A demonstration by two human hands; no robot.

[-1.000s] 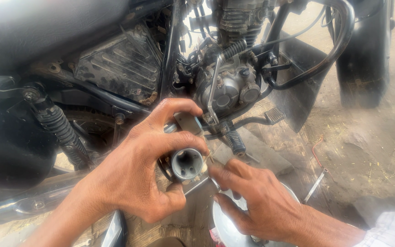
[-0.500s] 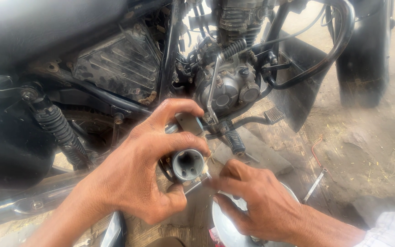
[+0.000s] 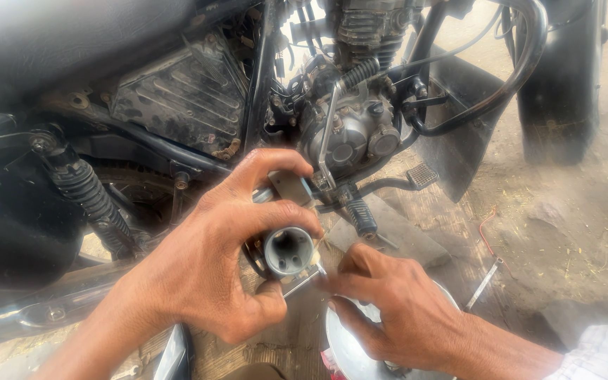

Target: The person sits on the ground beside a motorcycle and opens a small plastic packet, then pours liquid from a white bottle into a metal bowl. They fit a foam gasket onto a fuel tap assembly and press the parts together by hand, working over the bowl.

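Left hand [image 3: 212, 274] clamps a small metal carburettor body [image 3: 288, 251], bore turned toward the wearer for sight. Right hand [image 3: 395, 309] pinches a thin tool [image 3: 302, 283] at its underside. Both beside the motorcycle engine [image 3: 350, 134].

The left hand [image 3: 209, 271] grips a small grey metal cylindrical carburettor part [image 3: 288, 251]; the right hand [image 3: 388, 309] pinches a thin silver metal tool [image 3: 302, 283] against it, beside the black motorcycle engine [image 3: 350, 134].

A small grey metal carburettor [image 3: 288, 251], round open mouth turned toward the camera, is held off the ground beside the motorcycle engine, with a thin metal tool [image 3: 302, 282] pressed against its lower edge.
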